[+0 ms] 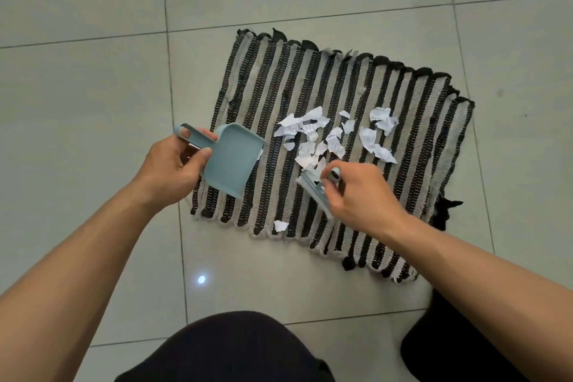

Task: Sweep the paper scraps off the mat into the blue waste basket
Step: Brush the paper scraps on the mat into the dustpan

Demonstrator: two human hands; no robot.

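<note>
A pale tiled floor (93,102) fills the view, and on it lies a black-and-grey striped mat (341,87), set at a slight angle, its stripes running from the near edge to the far edge. No blue waste basket is in sight. The person crouches over the near edge, dark-clad knees at the bottom of the picture, both bare forearms reaching forward.

The left hand (173,164) grips the handle of a small light-blue dustpan (231,158), fingers curled round it, the pan held tilted above the mat's left edge with its open mouth turned right, toward the paper. The right hand (359,192) pinches a small light-blue brush (313,187), fingers bent round its top; the brush's long side runs roughly along the stripes, at the near side of the pile.

The torn white paper scraps (328,136) lie in a loose band across the mat's middle, stretching left to right, between the two hands and a little beyond them. The brush hand is the nearer, just touching the closest pieces; the pan sits just beside the band's left end. One stray scrap (280,225) rests apart at the mat's near edge. The sweep would likely run leftward, across the stripes, into the waiting pan.
</note>
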